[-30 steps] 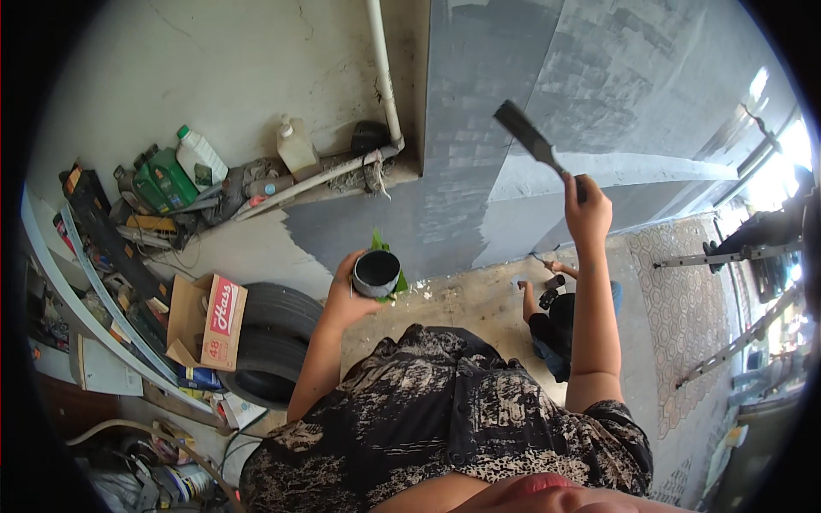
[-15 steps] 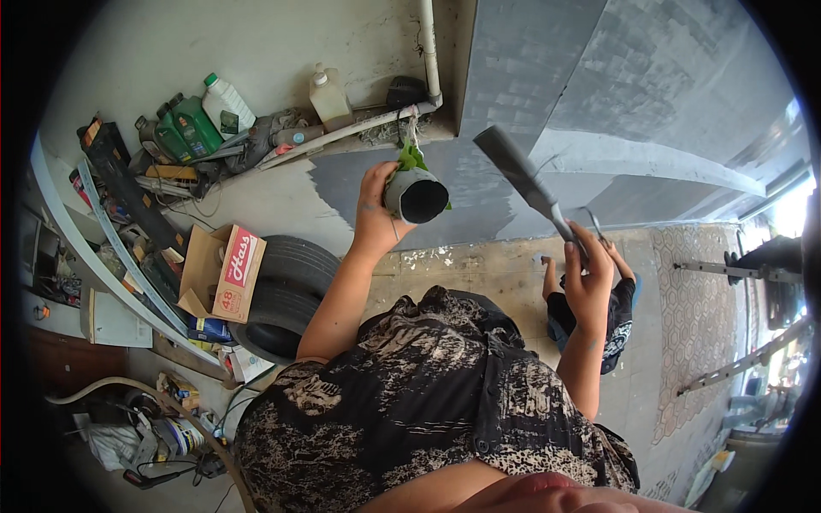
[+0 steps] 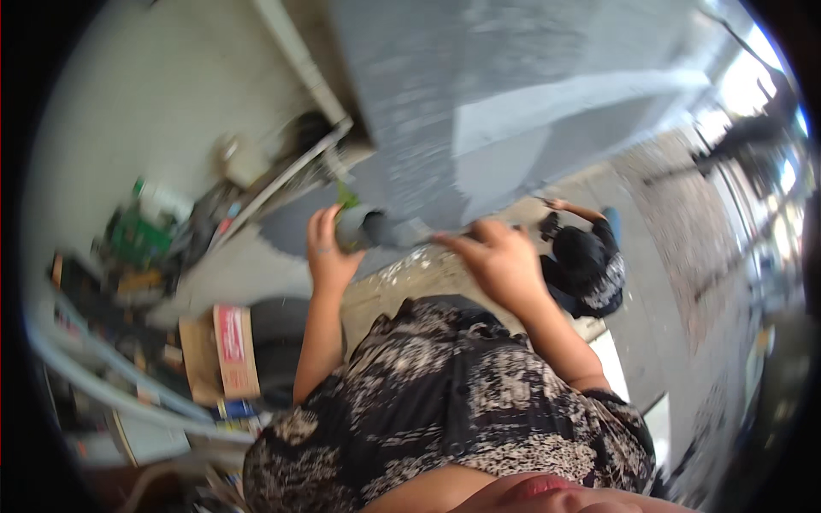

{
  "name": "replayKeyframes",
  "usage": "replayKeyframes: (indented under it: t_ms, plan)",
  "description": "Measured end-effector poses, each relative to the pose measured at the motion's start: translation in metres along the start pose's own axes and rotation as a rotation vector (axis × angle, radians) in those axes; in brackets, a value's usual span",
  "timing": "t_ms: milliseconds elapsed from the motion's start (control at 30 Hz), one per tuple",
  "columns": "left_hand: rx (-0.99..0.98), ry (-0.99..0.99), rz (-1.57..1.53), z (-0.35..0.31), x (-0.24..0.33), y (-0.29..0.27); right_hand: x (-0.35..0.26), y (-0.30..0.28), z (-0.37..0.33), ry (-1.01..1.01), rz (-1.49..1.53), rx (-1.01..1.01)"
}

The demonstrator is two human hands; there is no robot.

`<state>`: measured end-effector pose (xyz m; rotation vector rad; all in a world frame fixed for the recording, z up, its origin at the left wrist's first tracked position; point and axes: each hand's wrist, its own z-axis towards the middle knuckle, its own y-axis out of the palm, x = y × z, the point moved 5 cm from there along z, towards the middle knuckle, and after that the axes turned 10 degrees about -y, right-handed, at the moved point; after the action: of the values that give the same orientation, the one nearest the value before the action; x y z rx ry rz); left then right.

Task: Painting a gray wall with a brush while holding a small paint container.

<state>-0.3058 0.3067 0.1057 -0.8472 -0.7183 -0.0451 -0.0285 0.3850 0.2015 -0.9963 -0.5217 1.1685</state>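
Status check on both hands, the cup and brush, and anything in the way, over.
Left hand gripping cup, tilted. Right hand holding brush, its head at the cup's mouth. Another person beyond, apart from both.

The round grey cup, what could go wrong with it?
The round grey cup tilts sideways in the left hand, so any liquid inside might spill. The flat grey brush in the right hand is at the cup's mouth and could flick drips, perhaps toward the person in the dark top on the right.
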Motion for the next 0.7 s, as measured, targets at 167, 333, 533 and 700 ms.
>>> replayKeyframes:
  t_ms: [167,333,533,700]
  plan:
    - [-0.13,0.04,-0.028,0.018,0.075,0.065,0.071,-0.01,-0.014,-0.002,0.01,-0.048]
    - [-0.176,0.152,-0.098,0.004,0.156,0.103,0.101,-0.058,-0.054,0.059,-0.018,-0.142]
    - [-0.2,0.22,-0.139,0.0,0.197,0.125,0.12,-0.074,-0.076,0.134,-0.015,-0.102]
    - [-0.236,0.285,-0.185,0.003,0.209,0.142,0.129,-0.078,-0.087,0.241,-0.004,-0.129]
